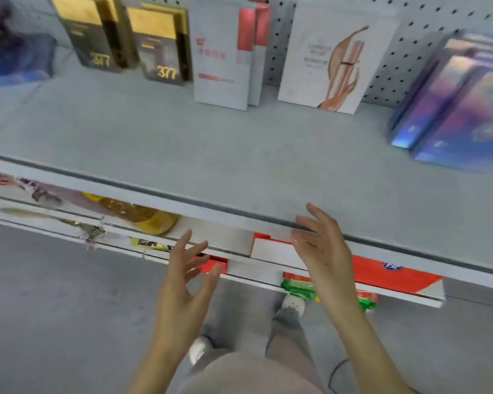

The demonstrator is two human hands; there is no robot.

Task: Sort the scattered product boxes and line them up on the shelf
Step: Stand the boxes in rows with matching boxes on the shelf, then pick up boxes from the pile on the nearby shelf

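Holds nothing in left hand (187, 282) or right hand (319, 251), fingers loosely spread, before grey shelf (239, 166) with product boxes (222, 58) along its back.

Bare shelf (239, 155) before upright boxes (222, 58)

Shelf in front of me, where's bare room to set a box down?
The front strip of the shelf, between the front edge and the back row, is bare. Narrow gaps flank the white box with the pink design. Crowded along the back; at right the blue boxes jut forward.
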